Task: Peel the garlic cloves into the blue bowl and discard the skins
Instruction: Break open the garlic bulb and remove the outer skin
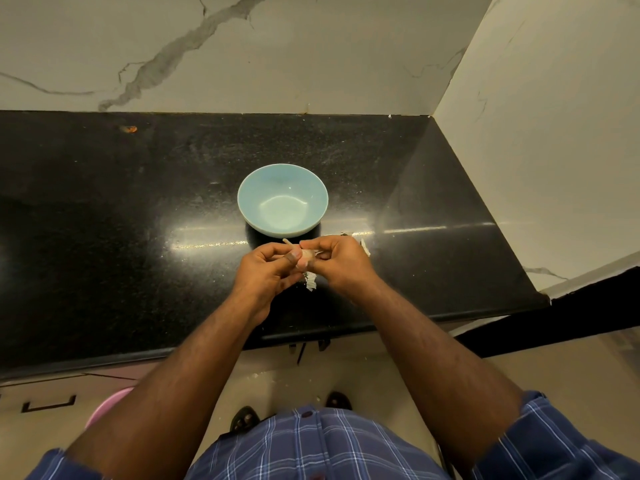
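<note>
Head view: left hand (268, 271) and right hand (337, 259) meet over the near edge of the surface (104, 220), fingers curled, both pinching the garlic (305, 257) between them. Bowl (249, 202) sits just beyond, looks empty. Skins (310, 282) hang below the hands; more lie right of them. Garlic is likely light, firm, slick once bare; skin papery, tears easily. Best pinch the loose skin at the tip.
</note>
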{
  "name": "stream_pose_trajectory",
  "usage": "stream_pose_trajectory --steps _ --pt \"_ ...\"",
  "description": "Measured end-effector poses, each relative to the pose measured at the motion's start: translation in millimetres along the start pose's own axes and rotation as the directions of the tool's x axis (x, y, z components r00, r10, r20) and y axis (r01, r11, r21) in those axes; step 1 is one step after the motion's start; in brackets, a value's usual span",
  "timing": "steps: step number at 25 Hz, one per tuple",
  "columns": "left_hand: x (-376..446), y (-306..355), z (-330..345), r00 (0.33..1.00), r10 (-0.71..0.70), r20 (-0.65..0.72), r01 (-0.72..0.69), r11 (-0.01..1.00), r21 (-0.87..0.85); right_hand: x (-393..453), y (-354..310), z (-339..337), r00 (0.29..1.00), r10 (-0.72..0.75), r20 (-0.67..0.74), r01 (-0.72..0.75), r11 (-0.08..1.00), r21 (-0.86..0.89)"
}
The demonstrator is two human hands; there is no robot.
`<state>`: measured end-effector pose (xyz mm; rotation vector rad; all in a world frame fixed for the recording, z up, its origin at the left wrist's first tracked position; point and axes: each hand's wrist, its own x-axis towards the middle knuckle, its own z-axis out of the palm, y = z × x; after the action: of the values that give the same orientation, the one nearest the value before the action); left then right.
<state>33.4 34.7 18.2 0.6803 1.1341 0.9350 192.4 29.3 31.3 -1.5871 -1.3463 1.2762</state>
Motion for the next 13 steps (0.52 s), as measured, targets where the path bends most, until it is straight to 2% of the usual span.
stream_pose_trajectory --steps 2,5,11,13 --pt "0 1 0 1.0 0.003 0.008 -0.003 1.0 -0.028 0 -1 0 0.998 -0.021 -0.065 0.022 1.0 0.013" --pt "0 2 -1 0.999 -0.007 0.033 0.009 0.999 -0.036 -1 -4 -2 0.996 -0.006 -0.09 0.01 0.999 0.045" --pt "-1 1 -4 1.0 -0.012 0.023 0.013 1.0 -0.029 4 0 -2 0.986 0.117 -0.118 -0.09 0.972 0.217" --pt "2 0 -7 1.0 -0.017 -0.013 0.017 0.999 -0.033 7 3 -9 0.977 0.105 -0.188 -0.09 0.992 0.086"
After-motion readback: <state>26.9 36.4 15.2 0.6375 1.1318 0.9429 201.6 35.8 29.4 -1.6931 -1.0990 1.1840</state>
